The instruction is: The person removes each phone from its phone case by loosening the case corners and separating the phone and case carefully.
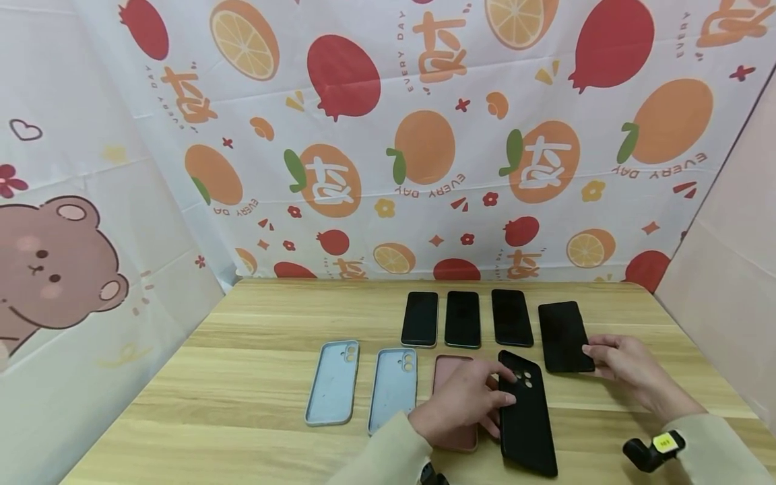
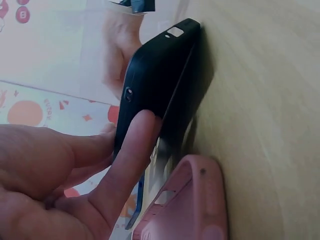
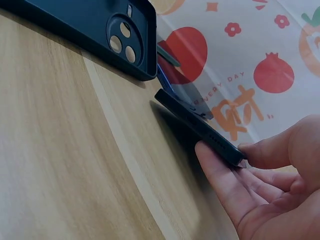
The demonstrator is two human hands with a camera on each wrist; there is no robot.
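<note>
My left hand (image 1: 463, 401) pinches the left edge of a black phone case (image 1: 526, 424), near its camera holes. In the left wrist view, the case (image 2: 155, 65) is tilted, one side raised off the table, with a finger against its edge. My right hand (image 1: 630, 374) grips the lower right corner of a black phone (image 1: 564, 337), thumb on top and fingers beneath. The right wrist view shows that phone (image 3: 200, 127) tilted up from the tabletop. Partly hidden behind the left hand lies a pink phone case (image 1: 455, 438).
Two light blue phone cases (image 1: 332, 384) (image 1: 391, 391) lie to the left on the wooden table (image 1: 242, 377). Three dark phones stand in a row at the back: the left one (image 1: 419, 318), the middle one (image 1: 463, 320) and the right one (image 1: 512, 318). A fruit-printed curtain (image 1: 376, 148) hangs behind.
</note>
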